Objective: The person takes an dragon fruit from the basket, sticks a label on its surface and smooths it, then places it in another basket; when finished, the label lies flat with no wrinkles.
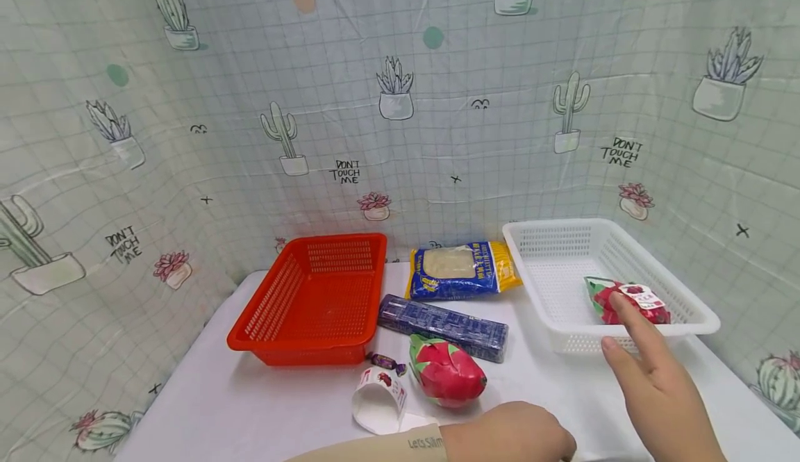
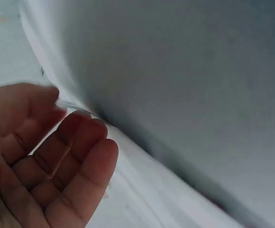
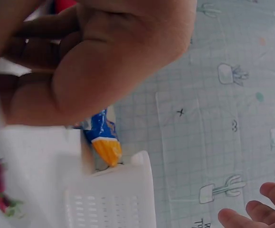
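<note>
My right hand [image 1: 662,389] extends its thumb and forefinger at the white basket's front rim; the fingertip overlaps a dragon fruit [image 1: 603,294] with a price label, though contact is unclear. In the right wrist view, its fingers [image 3: 263,209] look spread. My left hand [image 1: 509,434], below a beige sleeve, crosses the table's front; in the left wrist view its fingers [image 2: 87,175] curl loosely with nothing visible between them. Another dragon fruit [image 1: 446,372] lies ahead of it. Beside that are a roll of printed labels [image 1: 382,382] and a purple-wrapped candy [image 1: 384,362].
A red basket [image 1: 350,344] stands at left; the white basket [image 1: 562,328] is at right. Between them lie a blue-and-yellow packet [image 1: 453,295] and a long dark-blue wrapped box [image 1: 444,324]. A cactus-print curtain [image 1: 437,142] hangs behind the white table.
</note>
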Demonstrator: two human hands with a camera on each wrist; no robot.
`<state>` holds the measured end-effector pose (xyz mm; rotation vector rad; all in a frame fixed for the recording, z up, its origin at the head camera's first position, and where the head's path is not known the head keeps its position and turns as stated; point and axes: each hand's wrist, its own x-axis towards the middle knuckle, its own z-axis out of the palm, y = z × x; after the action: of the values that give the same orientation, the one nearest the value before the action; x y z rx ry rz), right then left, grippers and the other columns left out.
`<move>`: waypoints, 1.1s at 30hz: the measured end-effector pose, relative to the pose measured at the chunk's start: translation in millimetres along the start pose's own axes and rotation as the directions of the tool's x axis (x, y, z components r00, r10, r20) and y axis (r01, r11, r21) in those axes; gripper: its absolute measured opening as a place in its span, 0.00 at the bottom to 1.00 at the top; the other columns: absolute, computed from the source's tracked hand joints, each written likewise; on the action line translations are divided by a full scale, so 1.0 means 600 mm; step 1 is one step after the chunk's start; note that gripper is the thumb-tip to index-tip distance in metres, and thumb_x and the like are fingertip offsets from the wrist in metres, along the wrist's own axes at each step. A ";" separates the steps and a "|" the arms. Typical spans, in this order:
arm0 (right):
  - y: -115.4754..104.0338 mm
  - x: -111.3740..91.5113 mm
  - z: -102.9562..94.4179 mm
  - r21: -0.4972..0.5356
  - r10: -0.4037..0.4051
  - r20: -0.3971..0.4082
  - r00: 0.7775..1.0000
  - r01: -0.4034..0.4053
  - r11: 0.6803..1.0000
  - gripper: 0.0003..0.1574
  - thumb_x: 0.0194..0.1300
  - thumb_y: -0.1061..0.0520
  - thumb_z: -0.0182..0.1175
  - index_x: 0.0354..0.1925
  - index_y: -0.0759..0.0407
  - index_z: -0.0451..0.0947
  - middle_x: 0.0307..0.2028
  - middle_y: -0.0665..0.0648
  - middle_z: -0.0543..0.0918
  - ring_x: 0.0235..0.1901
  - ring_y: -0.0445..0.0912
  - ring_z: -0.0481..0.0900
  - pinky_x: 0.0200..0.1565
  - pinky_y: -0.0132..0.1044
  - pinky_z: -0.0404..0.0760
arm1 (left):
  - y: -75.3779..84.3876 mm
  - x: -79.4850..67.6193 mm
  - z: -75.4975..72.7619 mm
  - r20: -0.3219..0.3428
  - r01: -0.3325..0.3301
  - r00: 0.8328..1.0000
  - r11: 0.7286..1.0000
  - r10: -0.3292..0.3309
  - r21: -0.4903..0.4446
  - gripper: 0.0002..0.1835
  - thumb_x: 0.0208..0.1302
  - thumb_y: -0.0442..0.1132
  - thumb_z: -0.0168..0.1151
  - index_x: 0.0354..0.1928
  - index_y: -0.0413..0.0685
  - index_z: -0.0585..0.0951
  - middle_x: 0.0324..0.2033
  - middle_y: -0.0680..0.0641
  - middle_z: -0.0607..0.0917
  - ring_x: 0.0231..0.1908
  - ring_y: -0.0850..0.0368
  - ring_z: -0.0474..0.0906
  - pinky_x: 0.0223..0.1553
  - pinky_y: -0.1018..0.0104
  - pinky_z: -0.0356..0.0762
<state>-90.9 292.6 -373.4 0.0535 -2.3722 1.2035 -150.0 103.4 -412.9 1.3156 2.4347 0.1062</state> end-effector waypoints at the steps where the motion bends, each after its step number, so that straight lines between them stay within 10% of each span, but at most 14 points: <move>1: 0.000 0.000 0.000 0.000 -0.006 -0.009 1.000 0.006 1.000 0.39 0.85 0.49 0.51 0.84 0.29 0.51 0.81 0.26 0.55 0.72 0.14 0.48 0.57 0.04 0.53 | -0.002 -0.004 -0.004 -0.013 0.022 1.000 1.000 -0.022 -0.015 0.10 0.69 0.50 0.73 0.50 0.76 0.88 0.32 0.72 0.84 0.32 0.76 0.76 0.38 0.81 0.77; 6: -0.004 0.001 -0.001 0.004 -0.023 -0.054 0.998 0.023 1.000 0.39 0.83 0.52 0.54 0.84 0.34 0.56 0.79 0.26 0.59 0.72 0.14 0.53 0.58 0.04 0.55 | -0.024 -0.024 -0.035 -0.172 0.061 0.983 0.996 -0.070 -0.059 0.08 0.70 0.46 0.72 0.47 0.70 0.91 0.30 0.70 0.86 0.30 0.74 0.75 0.38 0.81 0.76; 10: -0.015 0.003 -0.002 0.023 -0.023 -0.095 0.995 0.025 0.999 0.38 0.82 0.54 0.56 0.83 0.36 0.60 0.79 0.30 0.63 0.73 0.17 0.56 0.57 0.06 0.62 | -0.046 -0.050 -0.062 -0.307 0.099 0.937 0.971 -0.165 -0.218 0.05 0.70 0.45 0.71 0.44 0.66 0.90 0.26 0.68 0.83 0.29 0.73 0.74 0.35 0.80 0.73; 19: -0.021 0.013 0.024 -0.009 -0.047 -0.014 0.999 0.046 0.999 0.31 0.80 0.55 0.61 0.76 0.40 0.73 0.71 0.40 0.74 0.65 0.19 0.66 0.52 0.09 0.73 | -0.095 -0.100 -0.090 -0.385 0.019 0.842 0.734 -0.378 -0.679 0.07 0.67 0.40 0.74 0.42 0.61 0.87 0.33 0.63 0.85 0.34 0.67 0.78 0.38 0.72 0.79; 22: -0.025 0.015 0.040 -0.054 0.078 0.119 0.990 -0.072 0.996 0.31 0.80 0.45 0.61 0.76 0.35 0.71 0.70 0.47 0.78 0.59 0.21 0.74 0.49 0.20 0.82 | -0.100 -0.104 -0.086 -0.381 -0.027 0.843 0.676 -0.381 -0.736 0.08 0.67 0.39 0.74 0.43 0.61 0.86 0.35 0.62 0.86 0.35 0.67 0.80 0.40 0.72 0.82; 27: -0.042 0.023 0.063 -0.099 0.261 0.269 0.927 -0.243 0.965 0.37 0.77 0.33 0.60 0.78 0.34 0.68 0.70 0.62 0.80 0.60 0.56 0.86 0.55 0.55 0.89 | -0.094 -0.097 -0.071 -0.354 -0.139 0.892 0.576 -0.280 -0.805 0.11 0.68 0.34 0.72 0.47 0.57 0.85 0.36 0.61 0.87 0.33 0.67 0.84 0.34 0.71 0.87; 33: -0.045 0.016 0.079 -0.152 0.183 0.181 0.966 -0.157 0.976 0.30 0.74 0.36 0.66 0.68 0.43 0.81 0.66 0.59 0.85 0.64 0.61 0.81 0.58 0.63 0.85 | -0.088 -0.085 -0.063 -0.339 -0.203 0.928 0.552 -0.154 -0.809 0.08 0.70 0.37 0.71 0.46 0.54 0.82 0.35 0.63 0.87 0.28 0.68 0.86 0.28 0.72 0.81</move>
<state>-111.9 241.3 -372.9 -0.0834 -2.6715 1.1551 -179.7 35.8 -375.9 0.8852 2.0889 1.4741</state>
